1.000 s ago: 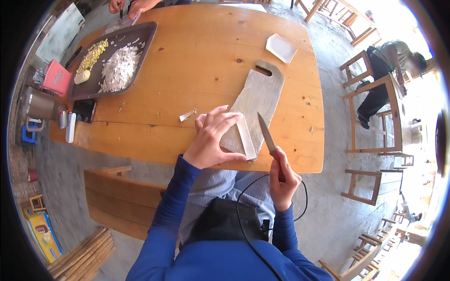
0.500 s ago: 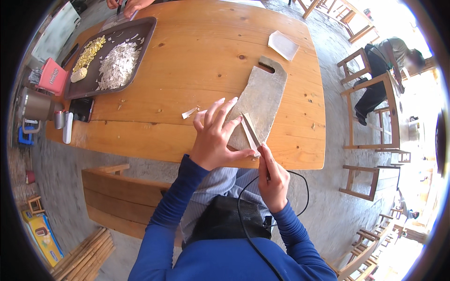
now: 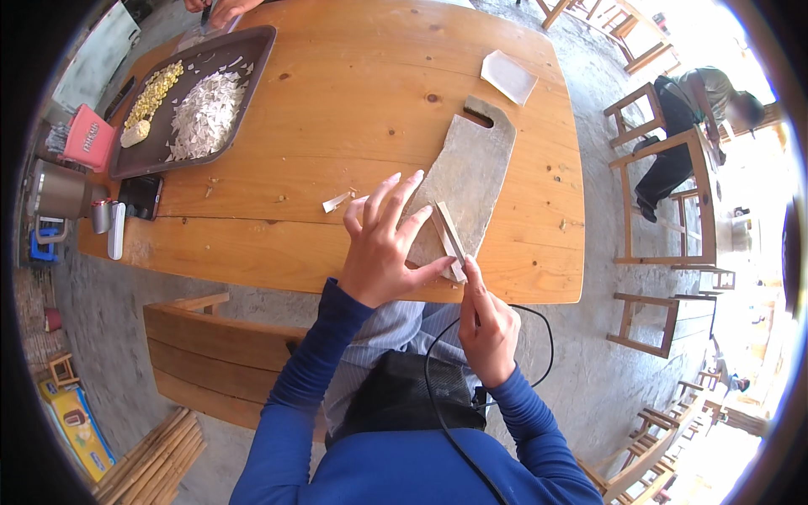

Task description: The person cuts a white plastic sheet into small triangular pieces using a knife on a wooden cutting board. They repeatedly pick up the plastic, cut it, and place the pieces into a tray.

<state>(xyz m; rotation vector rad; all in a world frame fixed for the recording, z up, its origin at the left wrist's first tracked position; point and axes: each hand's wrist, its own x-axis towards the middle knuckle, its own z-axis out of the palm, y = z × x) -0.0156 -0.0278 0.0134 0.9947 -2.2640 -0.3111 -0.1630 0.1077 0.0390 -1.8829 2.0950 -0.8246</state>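
Note:
A knife (image 3: pixel 450 229) lies slanted over the lower part of a worn grey cutting board (image 3: pixel 473 164), its handle wrapped in my right hand (image 3: pixel 490 332). Along the blade's left side runs a thin whitish strip (image 3: pixel 455 268). My left hand (image 3: pixel 383 240) is spread over the board's left edge, with index fingertip and thumb touching down beside the strip. Left of that hand, a small white scrap (image 3: pixel 336 202) rests on the wooden table (image 3: pixel 337 109). A flat whitish slab (image 3: pixel 508 77) sits beyond the board.
At the far left, a dark tray (image 3: pixel 257 63) holds white chips and yellow pieces. Another person's hands (image 3: pixel 227 10) work behind it. A phone (image 3: pixel 140 196), a pink container (image 3: pixel 87 139) and a metal mug (image 3: pixel 59 189) stand near the left edge. A black cable (image 3: pixel 429 370) crosses my lap.
The knife blade has tilted slightly and sits a little to the right. My left hand has barely shifted. The tray appears slightly farther left as the view moves.

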